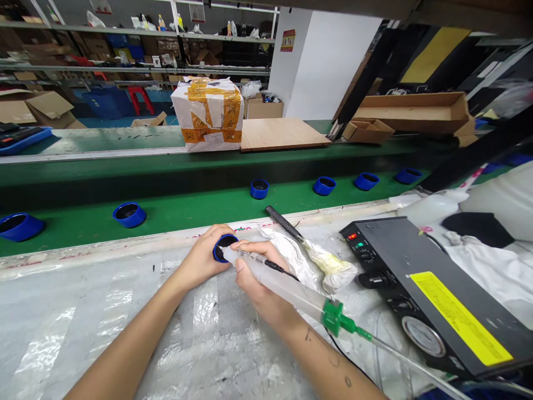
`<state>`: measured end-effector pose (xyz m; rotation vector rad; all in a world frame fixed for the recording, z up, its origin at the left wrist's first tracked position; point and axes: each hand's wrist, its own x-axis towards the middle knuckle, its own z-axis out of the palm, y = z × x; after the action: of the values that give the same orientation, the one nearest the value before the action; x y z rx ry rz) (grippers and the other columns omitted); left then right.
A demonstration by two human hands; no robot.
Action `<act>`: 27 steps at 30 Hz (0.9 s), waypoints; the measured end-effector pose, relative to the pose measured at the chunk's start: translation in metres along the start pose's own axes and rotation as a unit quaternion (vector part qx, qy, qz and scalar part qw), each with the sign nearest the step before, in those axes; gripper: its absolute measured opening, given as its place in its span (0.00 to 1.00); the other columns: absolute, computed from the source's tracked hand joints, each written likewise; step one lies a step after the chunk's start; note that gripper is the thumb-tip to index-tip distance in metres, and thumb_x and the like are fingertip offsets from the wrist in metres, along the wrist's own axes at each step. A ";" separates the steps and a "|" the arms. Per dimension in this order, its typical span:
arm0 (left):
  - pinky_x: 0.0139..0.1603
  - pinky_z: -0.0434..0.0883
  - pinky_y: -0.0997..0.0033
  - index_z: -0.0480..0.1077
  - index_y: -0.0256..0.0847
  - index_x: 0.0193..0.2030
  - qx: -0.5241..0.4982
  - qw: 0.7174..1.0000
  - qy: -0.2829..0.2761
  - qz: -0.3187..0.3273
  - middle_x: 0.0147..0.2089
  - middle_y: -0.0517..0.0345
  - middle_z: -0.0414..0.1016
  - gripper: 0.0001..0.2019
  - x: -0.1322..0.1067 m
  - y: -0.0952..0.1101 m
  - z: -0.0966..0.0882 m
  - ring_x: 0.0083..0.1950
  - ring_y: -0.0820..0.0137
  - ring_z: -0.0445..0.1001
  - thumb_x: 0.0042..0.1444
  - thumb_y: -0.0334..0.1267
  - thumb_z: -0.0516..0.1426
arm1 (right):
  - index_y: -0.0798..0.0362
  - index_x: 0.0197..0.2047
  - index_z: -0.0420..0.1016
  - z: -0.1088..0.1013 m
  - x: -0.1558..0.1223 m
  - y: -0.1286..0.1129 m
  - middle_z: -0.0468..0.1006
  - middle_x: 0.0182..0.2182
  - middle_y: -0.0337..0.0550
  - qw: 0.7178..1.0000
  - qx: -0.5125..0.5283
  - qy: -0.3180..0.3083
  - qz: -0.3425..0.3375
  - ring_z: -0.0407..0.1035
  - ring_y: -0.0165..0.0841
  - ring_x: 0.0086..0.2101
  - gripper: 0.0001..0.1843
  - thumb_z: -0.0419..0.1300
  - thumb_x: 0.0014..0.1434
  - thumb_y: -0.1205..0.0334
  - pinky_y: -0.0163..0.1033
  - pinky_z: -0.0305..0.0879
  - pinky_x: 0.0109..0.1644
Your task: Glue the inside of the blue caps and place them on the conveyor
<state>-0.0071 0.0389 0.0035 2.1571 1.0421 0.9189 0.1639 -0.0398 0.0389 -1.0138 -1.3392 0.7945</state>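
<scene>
My left hand (207,254) is closed round a blue ring-shaped cup with a dark inside (225,242), near the far edge of the bench. In my right hand (260,278) is a translucent glue-dispensing syringe (291,290), its tip pointing into the cup's opening. A green cap (333,316) closes the syringe's rear end, and a clear hose (410,355) runs from it to the lower right. A black cable (275,266) lies along the barrel. The exact contact between tip and cup is too small to make out.
Several similar blue cups (129,214) stand spaced along the green conveyor (191,205) beyond the bench. At right sits a dispenser box (441,289) with knobs and gauge. A black-handled brush-like tool (285,223) lies near white cloths (287,253). A taped carton (208,114) stands behind.
</scene>
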 end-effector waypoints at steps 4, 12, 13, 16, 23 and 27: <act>0.58 0.74 0.57 0.69 0.45 0.53 -0.003 1.000 -0.001 -0.002 0.54 0.52 0.76 0.21 0.000 0.000 0.000 0.56 0.58 0.76 0.53 0.30 0.64 | 0.45 0.45 0.76 0.001 0.001 0.000 0.86 0.48 0.41 1.000 0.013 0.000 0.015 0.83 0.36 0.38 0.09 0.65 0.63 0.66 0.44 0.80 0.47; 0.57 0.74 0.59 0.69 0.45 0.53 0.002 1.000 0.003 0.000 0.53 0.53 0.76 0.20 0.000 0.000 0.000 0.56 0.59 0.77 0.54 0.32 0.65 | 0.45 0.45 0.76 0.000 0.004 0.003 0.86 0.47 0.41 0.999 0.020 0.015 0.032 0.83 0.39 0.44 0.09 0.64 0.61 0.66 0.48 0.79 0.51; 0.57 0.74 0.59 0.69 0.45 0.53 0.002 1.000 0.004 0.000 0.54 0.53 0.76 0.20 0.000 -0.001 0.001 0.56 0.59 0.77 0.54 0.33 0.66 | 0.45 0.45 0.76 0.000 0.004 0.003 0.86 0.47 0.41 0.999 0.024 0.017 0.033 0.82 0.40 0.46 0.09 0.64 0.61 0.66 0.48 0.79 0.51; 0.57 0.74 0.59 0.69 0.45 0.53 0.002 1.000 0.004 0.003 0.54 0.52 0.76 0.20 0.000 -0.001 0.001 0.56 0.59 0.77 0.54 0.32 0.65 | 0.45 0.45 0.76 0.000 0.005 0.007 0.85 0.47 0.42 0.998 0.040 0.028 0.025 0.81 0.41 0.48 0.08 0.64 0.62 0.65 0.48 0.80 0.50; 0.58 0.74 0.59 0.69 0.45 0.54 0.001 1.000 0.000 0.005 0.55 0.51 0.76 0.19 0.000 0.000 0.000 0.57 0.58 0.77 0.56 0.34 0.65 | 0.46 0.44 0.76 -0.002 0.006 0.013 0.85 0.47 0.43 0.998 0.035 0.044 0.025 0.81 0.41 0.49 0.07 0.64 0.62 0.64 0.47 0.80 0.48; 0.59 0.74 0.58 0.69 0.45 0.54 0.005 1.000 0.003 0.011 0.55 0.51 0.76 0.19 0.000 -0.001 0.000 0.57 0.58 0.77 0.57 0.35 0.64 | 0.46 0.45 0.75 -0.003 0.006 0.014 0.85 0.47 0.43 0.998 0.030 0.051 0.016 0.81 0.42 0.50 0.07 0.64 0.62 0.64 0.49 0.79 0.52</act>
<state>-0.0071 0.0397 0.0025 2.1790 1.0304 0.9325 0.1689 -0.0294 0.0286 -1.0170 -1.2075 0.7916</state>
